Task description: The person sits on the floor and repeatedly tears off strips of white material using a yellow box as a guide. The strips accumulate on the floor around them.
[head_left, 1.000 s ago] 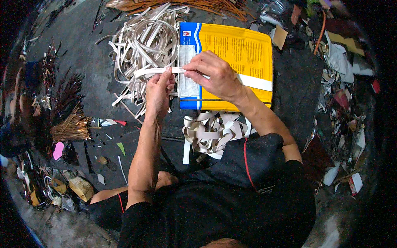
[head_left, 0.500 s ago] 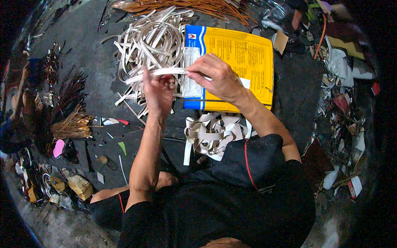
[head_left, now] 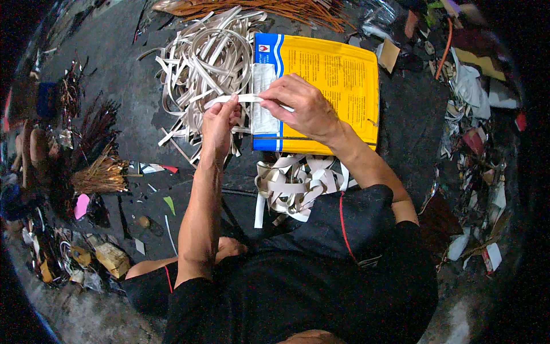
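Note:
A white flat strip (head_left: 247, 98) is stretched level between my two hands. My left hand (head_left: 220, 121) pinches it between thumb and fingers, beside the tangled heap of similar white strips (head_left: 200, 63). The strip's other end is pinched by my right hand (head_left: 299, 108), above a yellow and blue printed panel (head_left: 332, 69). A whitish patch (head_left: 264, 117) covers part of the panel's blue left side, just under the strip. Nearer to me, a smaller pile of wider off-white bands (head_left: 295, 183) lies between the panel and my leg.
Orange-brown thin sticks (head_left: 263, 11) lie along the far edge. Scraps and plastic litter (head_left: 472, 143) cover the floor on the right. On the left are a bundle of tan bristles (head_left: 103, 172), a pink piece (head_left: 81, 206) and more litter (head_left: 109, 258).
My left hand has closed its thumb and fingers on the strip, where it was blurred and looser before. My right hand keeps its pinch in nearly the same place.

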`<action>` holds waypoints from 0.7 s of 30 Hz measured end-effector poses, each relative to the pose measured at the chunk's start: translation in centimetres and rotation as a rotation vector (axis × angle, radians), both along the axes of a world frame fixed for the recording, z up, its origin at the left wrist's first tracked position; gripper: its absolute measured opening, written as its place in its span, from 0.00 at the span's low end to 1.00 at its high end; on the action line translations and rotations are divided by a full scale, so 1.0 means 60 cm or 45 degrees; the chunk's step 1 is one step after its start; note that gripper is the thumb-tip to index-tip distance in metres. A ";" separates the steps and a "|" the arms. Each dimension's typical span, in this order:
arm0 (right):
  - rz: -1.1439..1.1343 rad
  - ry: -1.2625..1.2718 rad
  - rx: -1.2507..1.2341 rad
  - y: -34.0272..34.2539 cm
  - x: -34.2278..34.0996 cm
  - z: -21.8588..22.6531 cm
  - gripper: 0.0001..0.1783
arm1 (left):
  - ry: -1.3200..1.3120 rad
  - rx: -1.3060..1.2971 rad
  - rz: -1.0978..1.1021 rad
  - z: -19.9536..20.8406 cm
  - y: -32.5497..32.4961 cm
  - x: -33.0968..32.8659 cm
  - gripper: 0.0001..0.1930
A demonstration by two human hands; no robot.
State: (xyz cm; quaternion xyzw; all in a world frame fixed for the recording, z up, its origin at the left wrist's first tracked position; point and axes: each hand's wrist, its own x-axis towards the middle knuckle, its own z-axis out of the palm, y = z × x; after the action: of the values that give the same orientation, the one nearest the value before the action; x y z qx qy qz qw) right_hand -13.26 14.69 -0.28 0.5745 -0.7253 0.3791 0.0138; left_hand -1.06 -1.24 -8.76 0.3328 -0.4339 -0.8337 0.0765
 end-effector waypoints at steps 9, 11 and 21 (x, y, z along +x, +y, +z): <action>0.021 0.172 -0.014 -0.012 0.000 0.000 0.07 | -0.117 -0.123 -0.017 -0.025 -0.020 0.003 0.13; 0.024 0.223 0.002 -0.008 -0.002 0.004 0.06 | -0.082 -0.109 0.033 -0.029 -0.028 0.001 0.13; 0.036 0.083 -0.048 -0.020 0.003 0.001 0.08 | 0.152 0.672 0.351 0.050 -0.006 0.002 0.14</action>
State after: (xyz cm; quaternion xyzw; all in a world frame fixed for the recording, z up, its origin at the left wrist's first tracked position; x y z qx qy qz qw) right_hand -13.06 13.46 -0.20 0.5963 -0.7089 0.3742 0.0428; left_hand -0.95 -1.59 -5.78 0.3473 -0.1478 -0.9175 0.1252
